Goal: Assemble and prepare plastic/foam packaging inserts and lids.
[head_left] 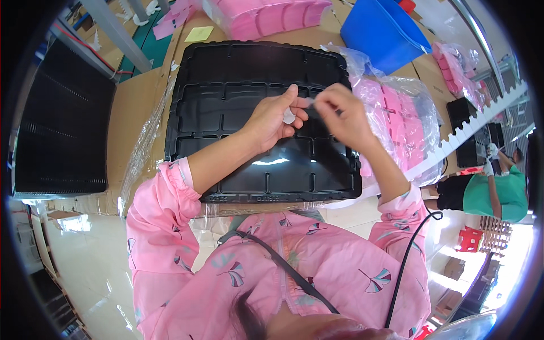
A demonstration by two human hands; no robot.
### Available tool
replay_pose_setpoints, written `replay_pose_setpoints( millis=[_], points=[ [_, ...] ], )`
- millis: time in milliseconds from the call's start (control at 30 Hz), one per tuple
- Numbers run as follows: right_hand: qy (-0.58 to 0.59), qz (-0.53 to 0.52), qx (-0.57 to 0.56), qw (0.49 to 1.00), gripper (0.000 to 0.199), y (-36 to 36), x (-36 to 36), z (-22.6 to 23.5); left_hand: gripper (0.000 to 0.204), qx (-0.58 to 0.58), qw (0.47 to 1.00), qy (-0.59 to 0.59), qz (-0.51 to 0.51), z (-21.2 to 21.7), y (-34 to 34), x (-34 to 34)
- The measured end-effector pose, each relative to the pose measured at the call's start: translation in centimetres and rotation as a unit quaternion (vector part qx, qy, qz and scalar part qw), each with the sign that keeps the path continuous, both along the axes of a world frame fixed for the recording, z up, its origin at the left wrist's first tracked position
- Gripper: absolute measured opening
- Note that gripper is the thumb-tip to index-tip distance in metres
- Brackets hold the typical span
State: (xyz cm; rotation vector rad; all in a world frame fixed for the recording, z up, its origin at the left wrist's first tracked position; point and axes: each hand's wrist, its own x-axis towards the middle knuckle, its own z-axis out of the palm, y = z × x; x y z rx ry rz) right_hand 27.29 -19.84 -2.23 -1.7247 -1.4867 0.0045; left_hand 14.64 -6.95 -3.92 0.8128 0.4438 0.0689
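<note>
A black plastic tray [226, 122] with ridged compartments lies in front of me, and both hands are above its middle. My left hand [271, 120] is turned partly palm up with its fingers curled round a small white, rounded piece [289, 116]. Close beside it on the right, my right hand [347, 120] is slightly blurred, its thumb and fingers pinched together. A tiny pale bit [309, 101] shows between the fingertips of the two hands; what it is I cannot make out. Neither hand appears to touch the tray.
A tall stack of black trays [62, 124] stands at the left on cardboard. Pink trays [391, 113] in clear plastic lie at the right, more pink trays [272, 17] at the back. A blue bin [382, 34] stands back right, near a white toothed strip [476, 127]. Another person [493, 190] works far right.
</note>
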Motion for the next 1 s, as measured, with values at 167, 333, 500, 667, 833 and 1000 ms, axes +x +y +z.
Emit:
replay_pose_setpoints(
  millis=[167,333,500,667,833,1000],
  points=[
    [0.012,0.008,-0.007,1.0,0.009,0.0,-1.9,-0.5,0.032,0.001,0.999,-0.027,-0.019,-1.1,-0.5,0.8],
    [0.035,-0.069,0.045,0.996,0.022,-2.4,3.2,0.5,0.026,0.092,0.996,0.013,-0.019,2.3,0.0,3.4],
    [0.029,-0.304,-0.06,0.951,0.017,-10.4,15.6,-3.1,0.029,0.277,0.952,-0.101,-0.08,8.6,1.7,15.1],
    [0.037,-0.282,-0.153,0.947,0.019,-10.5,19.5,-7.6,0.018,0.225,0.965,-0.118,-0.059,9.1,5.0,32.7],
    [-0.001,-0.326,-0.255,0.91,0.028,-8.7,18.3,-6.0,0.034,0.258,0.948,-0.186,-0.021,11.9,-0.1,42.0],
    [-0.088,-0.336,-0.362,0.865,0.028,-7.9,18.8,-8.7,0.064,0.257,0.942,-0.212,-0.048,12.8,-2.2,43.1]
  ],
)
